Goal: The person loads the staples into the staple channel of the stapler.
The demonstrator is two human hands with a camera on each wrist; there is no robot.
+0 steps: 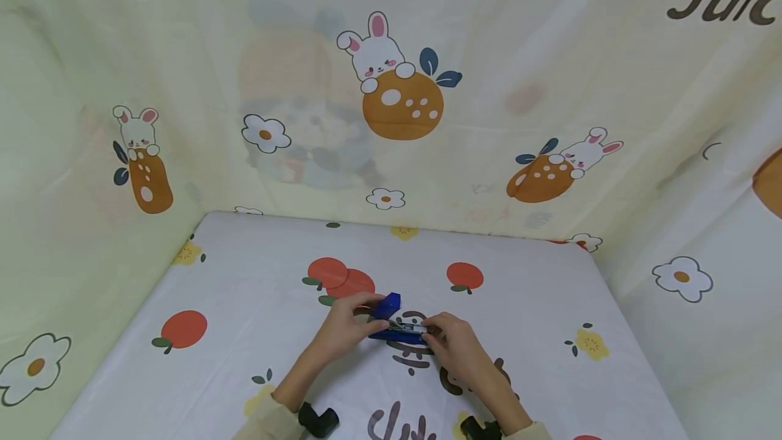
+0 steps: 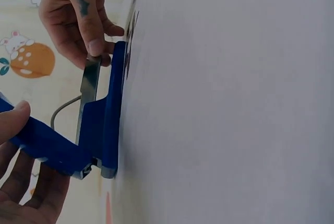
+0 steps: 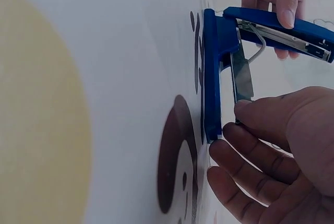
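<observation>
A blue stapler (image 1: 398,336) stands on the table with its top cover (image 2: 46,143) swung far up from the base (image 3: 212,78). My left hand (image 1: 343,326) grips that raised cover, its thumb along one side and its fingers round the other. With thumb and forefinger, my right hand (image 1: 457,346) pinches the front end of the metal staple channel (image 2: 90,80), just above the base. A thin curved metal rod (image 3: 258,49) links the cover and the channel. Whether staples lie in the channel cannot be made out.
The white tablecloth (image 1: 256,318) has printed fruit, flowers and lettering. Cream printed curtains (image 1: 195,39) enclose the table at the back and both sides. Black devices (image 1: 319,421) are worn at both wrists.
</observation>
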